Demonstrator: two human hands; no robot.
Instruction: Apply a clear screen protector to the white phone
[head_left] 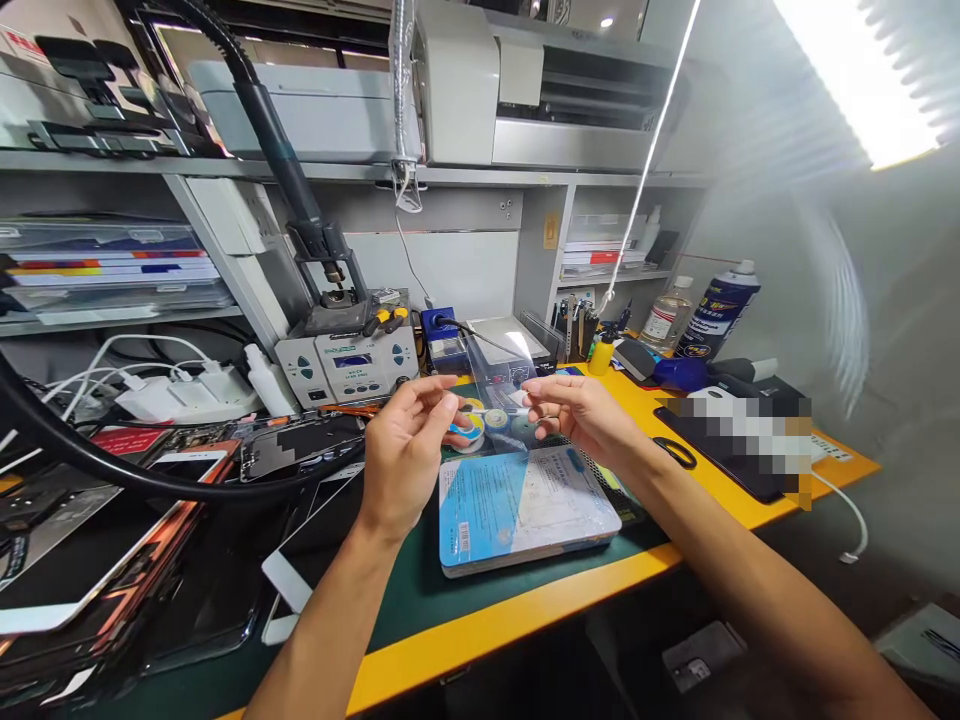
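Between my two hands hangs a clear plastic sheet or bag (496, 385); which of the two, I cannot tell. My left hand (409, 445) pinches its left side with thumb and fingertips. On the opposite side, my right hand (581, 410) grips it between thumb and bent fingers. Through the film and behind it show several small round spools or tins (471, 432), partly covered by the left fingers. Below the hands, a thick blue and white book or pack (525, 505) lies on the green mat (420, 610).
Phones and phone parts (180, 490) pile up at left, crossed by a black hose (202, 490). Behind stands a rework station (356, 360). Scissors (675, 453), a dark phone (720, 455), a clear bottle (667, 315) and a spray can (716, 310) are on the right.
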